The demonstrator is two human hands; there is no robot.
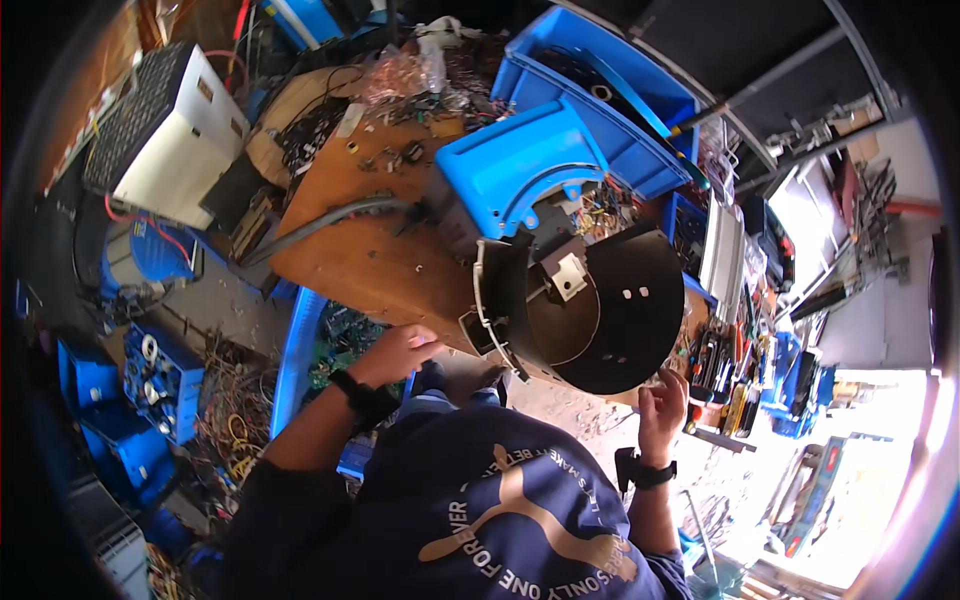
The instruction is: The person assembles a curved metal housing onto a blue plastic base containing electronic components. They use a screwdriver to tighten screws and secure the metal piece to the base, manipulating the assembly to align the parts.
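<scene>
A large black curved guard (640,320), bent like a wide drum with a pale rim on its left side, stands in front of a blue machine housing (520,165) on the wooden table. Inside the curve sits a small light metal bracket (569,277). My left hand (402,352) hovers by the table's near edge, left of the guard, its fingers pointing right and loosely bent, holding nothing visible. My right hand (663,405) is raised by the guard's lower right edge, fingers partly curled and apart; whether it touches the guard I cannot tell.
The brown table (345,265) carries a thick grey cable (335,215) and scraps. Under its left edge is a blue bin (300,345) of circuit boards. A big blue crate (640,150) stands behind the machine. Hand tools (735,365) line the right side. Blue boxes (165,385) and tangled wires lie left.
</scene>
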